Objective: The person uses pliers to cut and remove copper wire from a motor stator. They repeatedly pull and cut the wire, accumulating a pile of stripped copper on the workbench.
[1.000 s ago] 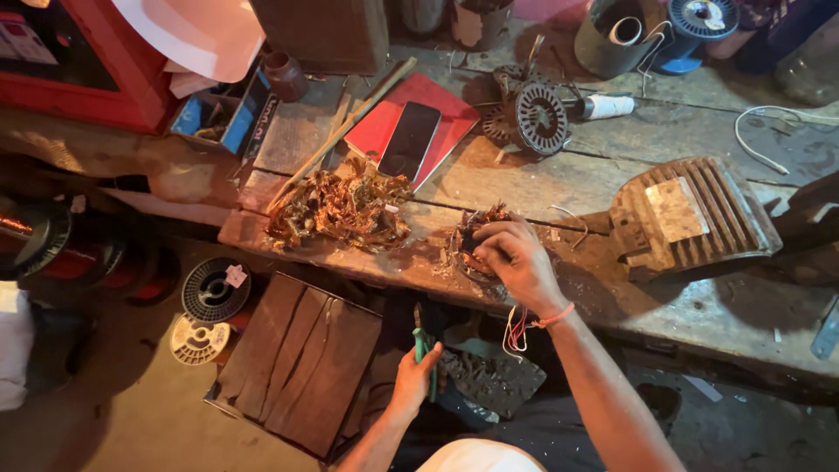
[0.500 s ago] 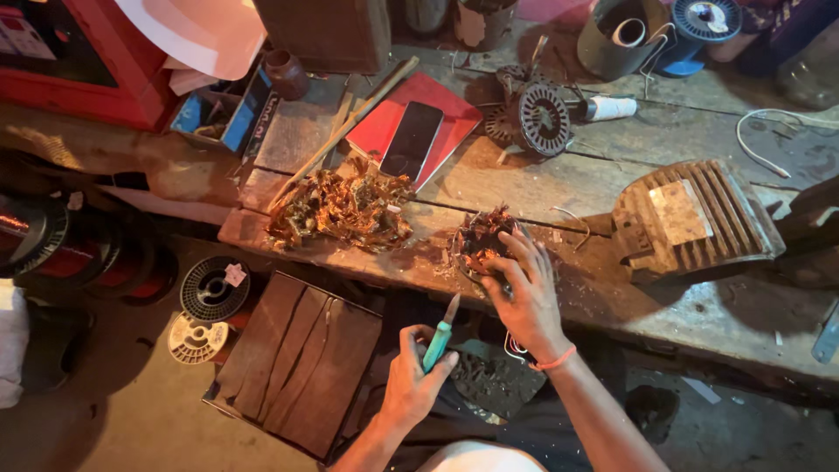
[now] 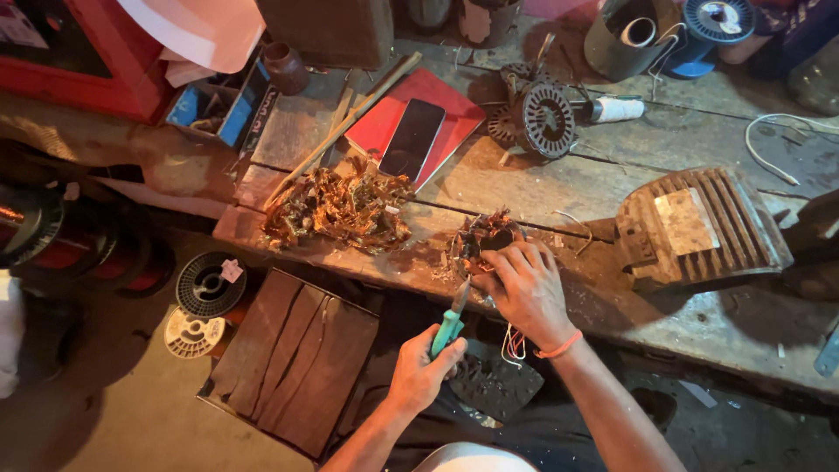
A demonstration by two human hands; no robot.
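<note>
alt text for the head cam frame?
Seen from above, a person's right hand steadies a small wound motor part at a wooden workbench's edge while the left hand points green-handled pliers at it. A pile of copper wire scraps lies nearby.

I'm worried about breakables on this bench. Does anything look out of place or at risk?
Yes: a phone lies screen-up on a red notebook, beside a heap of torn copper wire scraps on the wooden bench. It looks odd among the sharp scrap.

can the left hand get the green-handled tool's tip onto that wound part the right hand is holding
Probably yes: the left hand holds the green-handled tool just below the wound part, with nothing between; the right hand covers only its near right side.
</note>
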